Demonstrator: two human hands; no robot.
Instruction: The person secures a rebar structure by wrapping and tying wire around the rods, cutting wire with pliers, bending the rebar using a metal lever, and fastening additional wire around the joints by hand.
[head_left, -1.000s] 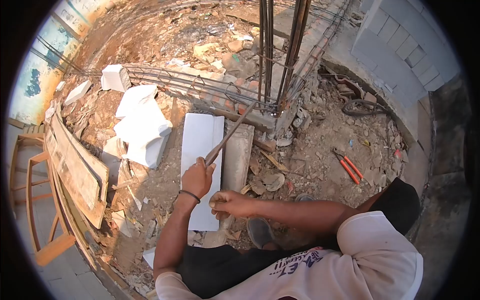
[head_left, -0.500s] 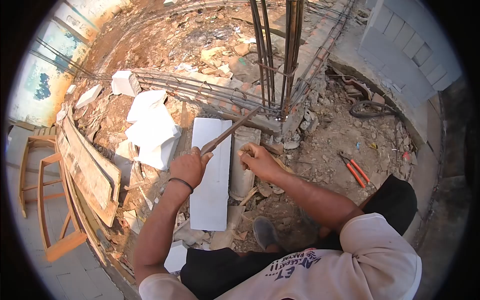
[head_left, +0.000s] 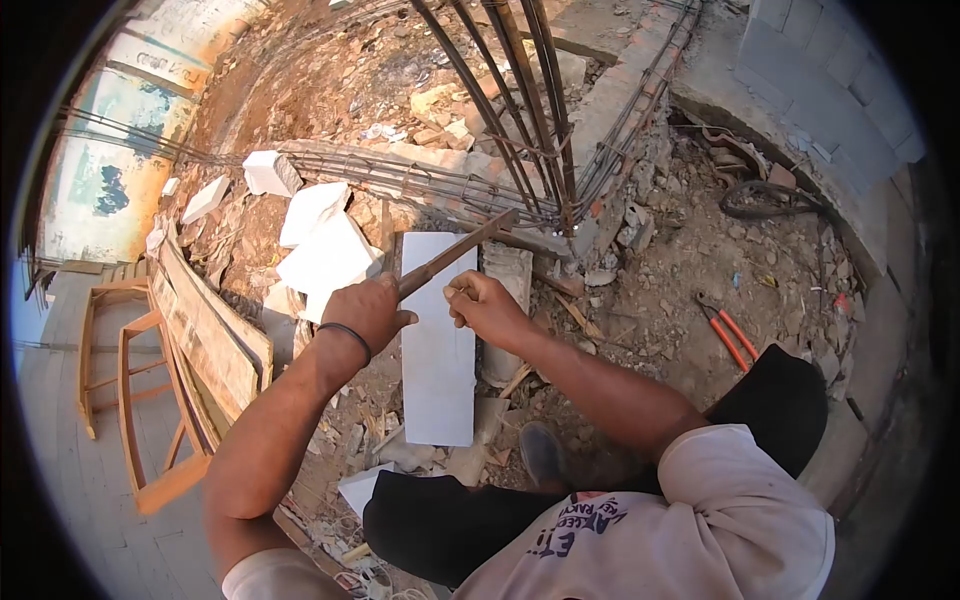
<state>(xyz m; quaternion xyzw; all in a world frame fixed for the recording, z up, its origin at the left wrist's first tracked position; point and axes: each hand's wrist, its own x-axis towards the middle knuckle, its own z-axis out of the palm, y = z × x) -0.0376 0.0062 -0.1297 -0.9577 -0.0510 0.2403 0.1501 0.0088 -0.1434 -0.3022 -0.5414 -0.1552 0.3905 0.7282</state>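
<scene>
My left hand (head_left: pixel 362 318) is wrapped round the hidden handle of a machete (head_left: pixel 462 246). Its brown, worn blade slants up and right across the upper part of a long white block (head_left: pixel 438 390), toward the steel bars. I cannot tell whether the blade touches the block. The block lies flat on the rubble in front of me. Over the block's right edge, below the blade, my right hand (head_left: pixel 484 304) is closed with thumb and fingertips together. Whatever it pinches, if anything, is too small to make out.
Upright steel bars (head_left: pixel 530 110) rise beyond the blade, joined to bars along the ground. Broken white blocks (head_left: pixel 325 245) and boards (head_left: pixel 205 325) lie on the left, near a wooden frame (head_left: pixel 150 400). Red-handled pliers (head_left: pixel 733 340) rest on dirt at right.
The view has shifted and tilted slightly. My right hand has moved left, from beside the block to over its edge. My left hand, still holding the machete, has shifted left relative to the block.
</scene>
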